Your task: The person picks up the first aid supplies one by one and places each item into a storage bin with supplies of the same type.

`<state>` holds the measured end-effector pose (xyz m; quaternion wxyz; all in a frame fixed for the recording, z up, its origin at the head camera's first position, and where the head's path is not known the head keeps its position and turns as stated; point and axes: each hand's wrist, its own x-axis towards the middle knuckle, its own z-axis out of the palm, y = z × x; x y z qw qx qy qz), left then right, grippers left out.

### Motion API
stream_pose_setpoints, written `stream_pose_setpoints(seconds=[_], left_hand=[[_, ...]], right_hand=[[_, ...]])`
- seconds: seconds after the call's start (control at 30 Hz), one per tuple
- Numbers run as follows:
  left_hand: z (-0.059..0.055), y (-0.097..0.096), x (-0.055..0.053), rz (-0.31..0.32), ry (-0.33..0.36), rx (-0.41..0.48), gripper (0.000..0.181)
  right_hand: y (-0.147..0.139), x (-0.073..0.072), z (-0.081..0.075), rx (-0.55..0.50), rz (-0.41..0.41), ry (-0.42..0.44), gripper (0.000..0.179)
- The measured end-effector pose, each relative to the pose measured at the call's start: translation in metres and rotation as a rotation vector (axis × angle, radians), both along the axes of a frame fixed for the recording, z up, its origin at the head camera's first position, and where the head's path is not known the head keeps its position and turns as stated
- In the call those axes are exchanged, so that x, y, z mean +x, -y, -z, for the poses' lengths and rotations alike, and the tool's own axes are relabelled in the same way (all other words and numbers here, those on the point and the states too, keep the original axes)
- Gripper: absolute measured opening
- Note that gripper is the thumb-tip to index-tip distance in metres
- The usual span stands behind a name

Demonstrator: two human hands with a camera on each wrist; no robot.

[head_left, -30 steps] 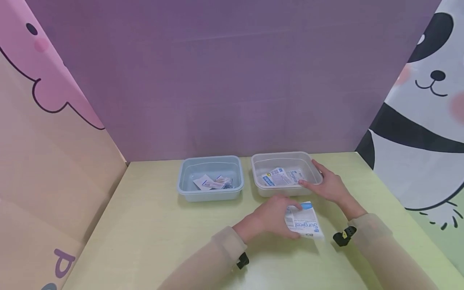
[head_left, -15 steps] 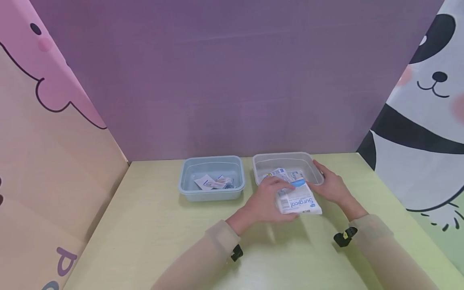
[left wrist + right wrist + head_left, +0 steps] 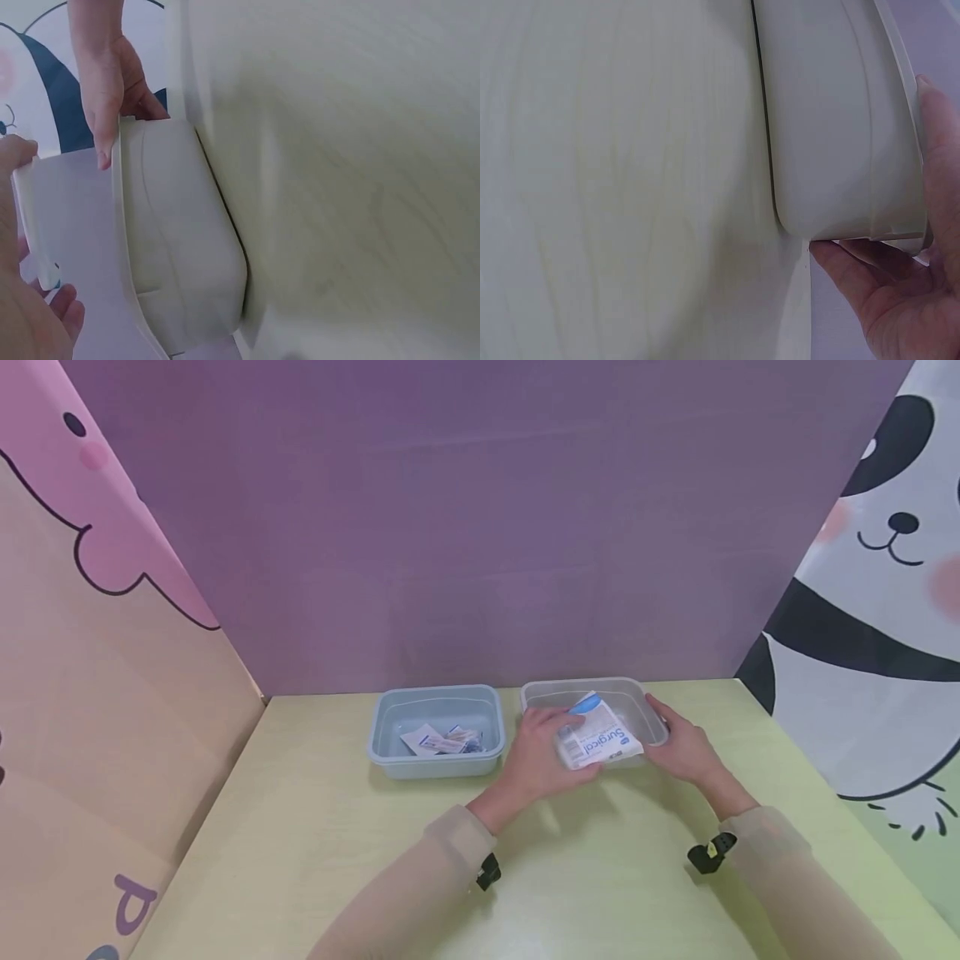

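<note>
In the head view my left hand (image 3: 536, 756) grips a white packet printed "Surgical" (image 3: 603, 739) with a blue patch. It holds the packet over the front of the whitish plastic container (image 3: 540, 689), covering most of what lies inside. The packet shows edge-on between fingers and thumb in the left wrist view, above the rim of the container (image 3: 180, 225). My right hand (image 3: 682, 743) grips the container's right end. In the right wrist view the thumb lies along the rim, with the fingers of the right hand (image 3: 907, 307) against the end wall of the container (image 3: 832, 127).
A light-blue plastic container (image 3: 437, 767) stands to the left, with several small packets (image 3: 446, 740) in it. Both containers sit near the back of the pale yellow table (image 3: 337, 843), before a purple panel (image 3: 480, 543). Printed side panels flank the table.
My left hand has lifted the packet from in front of the whitish container and carried it back and slightly left, over it. My right hand has stayed on the container's end.
</note>
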<state>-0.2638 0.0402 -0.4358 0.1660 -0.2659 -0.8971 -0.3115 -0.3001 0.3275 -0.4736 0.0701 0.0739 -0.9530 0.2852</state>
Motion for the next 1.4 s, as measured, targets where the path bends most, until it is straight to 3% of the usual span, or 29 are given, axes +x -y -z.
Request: stream_pose_setpoints(seconds=[0.23,0.57,0.9,1.4], left_hand=[[-0.003,-0.001,-0.009,-0.011,-0.005,0.043,0.063],[0.000,-0.002,-0.021,-0.030,0.011,0.022,0.064],[0.004,-0.006,-0.032,-0.090,0.024,-0.061,0.064],[0.009,-0.016,-0.043,-0.131,0.056,-0.067,0.063]], right_hand=[[0.001,0.000,0.000,-0.004,0.009,0.023,0.099],[0.004,0.002,-0.001,-0.006,0.025,0.050,0.108],[0.005,0.003,-0.002,-0.010,0.031,0.051,0.108],[0.005,0.003,-0.001,-0.025,0.026,0.054,0.108]])
